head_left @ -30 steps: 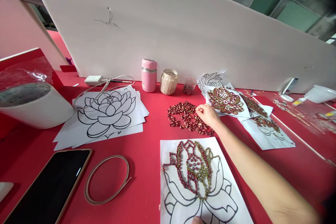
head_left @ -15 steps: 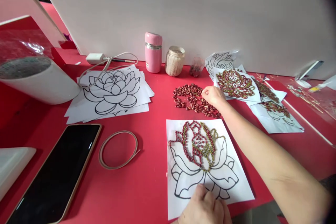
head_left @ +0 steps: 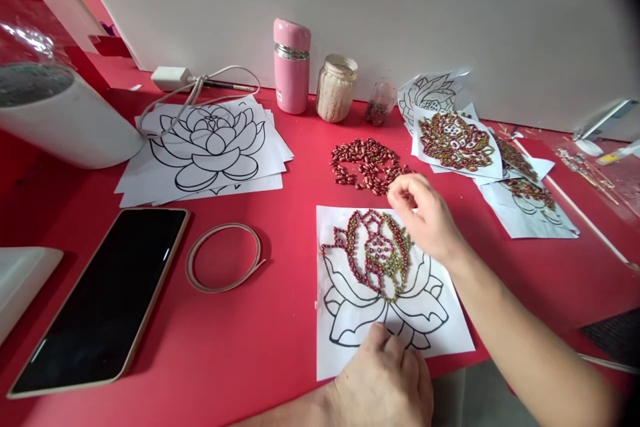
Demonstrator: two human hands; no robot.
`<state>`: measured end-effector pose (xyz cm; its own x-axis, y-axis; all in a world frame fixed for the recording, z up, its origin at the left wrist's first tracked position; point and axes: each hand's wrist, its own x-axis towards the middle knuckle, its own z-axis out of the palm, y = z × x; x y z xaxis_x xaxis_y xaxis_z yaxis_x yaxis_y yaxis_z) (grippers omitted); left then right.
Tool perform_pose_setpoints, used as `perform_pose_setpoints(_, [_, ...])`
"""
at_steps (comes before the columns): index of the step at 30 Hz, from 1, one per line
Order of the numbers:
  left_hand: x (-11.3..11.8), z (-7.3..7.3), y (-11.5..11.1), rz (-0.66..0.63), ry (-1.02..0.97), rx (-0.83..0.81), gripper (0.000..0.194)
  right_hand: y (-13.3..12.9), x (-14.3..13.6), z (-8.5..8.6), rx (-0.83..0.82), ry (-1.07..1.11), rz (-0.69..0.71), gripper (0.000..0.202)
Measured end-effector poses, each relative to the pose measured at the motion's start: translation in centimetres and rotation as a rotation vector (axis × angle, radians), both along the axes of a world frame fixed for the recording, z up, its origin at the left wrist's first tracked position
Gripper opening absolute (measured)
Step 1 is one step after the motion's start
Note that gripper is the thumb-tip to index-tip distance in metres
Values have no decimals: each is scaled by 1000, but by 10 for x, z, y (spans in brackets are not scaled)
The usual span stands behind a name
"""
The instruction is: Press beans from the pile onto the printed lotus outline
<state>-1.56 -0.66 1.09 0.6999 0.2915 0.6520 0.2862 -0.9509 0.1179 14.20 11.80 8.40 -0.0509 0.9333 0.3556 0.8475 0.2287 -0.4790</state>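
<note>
A white sheet (head_left: 345,360) with a printed lotus outline lies near the table's front edge. Red and green beans line the upper petals and centre of the drawing. My left hand (head_left: 387,373) rests on the sheet's lower part, fingers curled in; whatever they might hold is hidden. Over the sheet's upper right edge is my right hand (head_left: 425,217), its fingers pinched together around something too small to make out. Just behind and left of it, loose red beans (head_left: 367,163) are spread on the red table.
Lotus line drawings (head_left: 215,153) lie left, behind a phone (head_left: 105,300) and a coiled strip (head_left: 225,257). A pink flask (head_left: 292,67), a jar (head_left: 337,90) and a small bean cup (head_left: 380,103) stand at the back. Bean-covered pictures (head_left: 457,140) lie right.
My right hand has moved from the bean pile toward me, to the sheet's upper right edge. My left hand stays on the sheet. The camera view has shifted a little.
</note>
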Motion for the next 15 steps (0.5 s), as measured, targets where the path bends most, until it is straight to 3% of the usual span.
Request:
perform_pose_setpoints(3, [-3, 2, -1, -23, 34, -18, 12, -48, -21, -3, -70, 50, 85, 9])
perform_pose_setpoints(6, [-3, 6, -1, -13, 32, -37, 9, -78, -34, -13, -126, 38, 98, 7])
perform_pose_setpoints(15, [-1, 6, -4, -6, 13, -89, 8, -97, -46, -30, -158, -9, 41, 8])
